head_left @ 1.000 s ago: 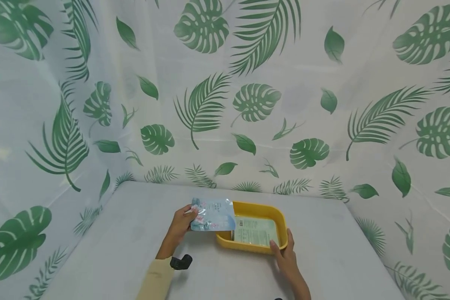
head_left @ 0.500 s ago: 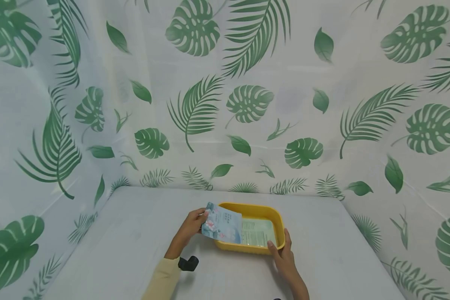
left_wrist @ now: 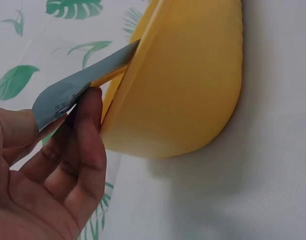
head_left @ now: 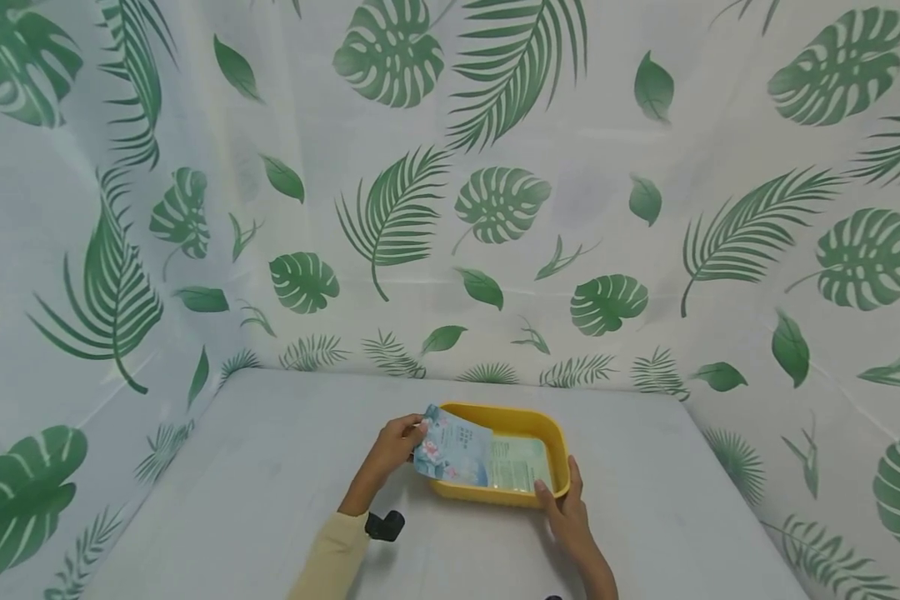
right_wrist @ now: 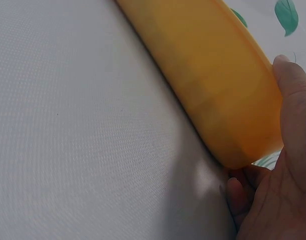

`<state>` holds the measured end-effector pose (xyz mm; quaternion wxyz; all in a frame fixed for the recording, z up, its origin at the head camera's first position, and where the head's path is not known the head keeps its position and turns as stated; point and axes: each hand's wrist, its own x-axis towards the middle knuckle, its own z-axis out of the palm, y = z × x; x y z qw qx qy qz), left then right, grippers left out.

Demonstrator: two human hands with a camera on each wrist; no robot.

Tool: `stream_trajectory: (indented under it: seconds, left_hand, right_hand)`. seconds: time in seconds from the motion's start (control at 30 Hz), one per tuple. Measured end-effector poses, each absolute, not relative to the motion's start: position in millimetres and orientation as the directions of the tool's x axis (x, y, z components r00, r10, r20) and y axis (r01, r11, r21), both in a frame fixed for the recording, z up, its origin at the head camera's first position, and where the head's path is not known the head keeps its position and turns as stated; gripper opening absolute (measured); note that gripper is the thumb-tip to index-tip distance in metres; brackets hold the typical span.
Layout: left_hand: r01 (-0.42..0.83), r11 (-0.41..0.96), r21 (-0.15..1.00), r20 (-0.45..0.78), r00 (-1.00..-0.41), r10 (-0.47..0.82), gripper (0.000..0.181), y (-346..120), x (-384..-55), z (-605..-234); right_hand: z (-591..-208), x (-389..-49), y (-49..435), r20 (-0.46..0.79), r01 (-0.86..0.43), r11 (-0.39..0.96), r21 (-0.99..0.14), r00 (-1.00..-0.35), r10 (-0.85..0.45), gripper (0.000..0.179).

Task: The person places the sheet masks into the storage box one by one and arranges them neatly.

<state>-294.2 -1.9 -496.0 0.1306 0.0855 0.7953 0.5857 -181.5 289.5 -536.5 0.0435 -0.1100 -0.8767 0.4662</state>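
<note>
My left hand [head_left: 392, 451] pinches the left edge of a light blue, flower-printed flat pouch [head_left: 456, 450]. The pouch slants over the left part of a yellow plastic basket [head_left: 547, 427], its right end dipping inside the rim. In the left wrist view the thumb and fingers [left_wrist: 87, 145] hold the pouch [left_wrist: 82, 77] right beside the basket wall [left_wrist: 188, 85]. Inside the basket lies a pale green printed packet [head_left: 521, 463], partly covered by the pouch. At the near right corner my right hand [head_left: 570, 517] grips the basket, thumb on the rim, fingers around the outside.
The basket stands on a white-covered table [head_left: 270, 467]. Behind and to the sides hang white sheets [head_left: 600, 167] with green leaf prints. A black strap device [head_left: 385, 526] sits on the left wrist.
My left hand has moved right with the pouch, which tilted and lowered from beside the basket to over its left part. The right hand keeps its place on the corner.
</note>
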Motion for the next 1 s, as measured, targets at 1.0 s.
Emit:
stream_trajectory:
  seconds: [1.0]
  left_hand:
    - [0.242, 0.849, 0.47, 0.14, -0.97, 0.199, 0.028, 57, -266, -501]
  right_hand:
    - [-540, -187, 291, -0.065, 0.179, 0.524, -0.833, -0.972, 0.228, 0.086]
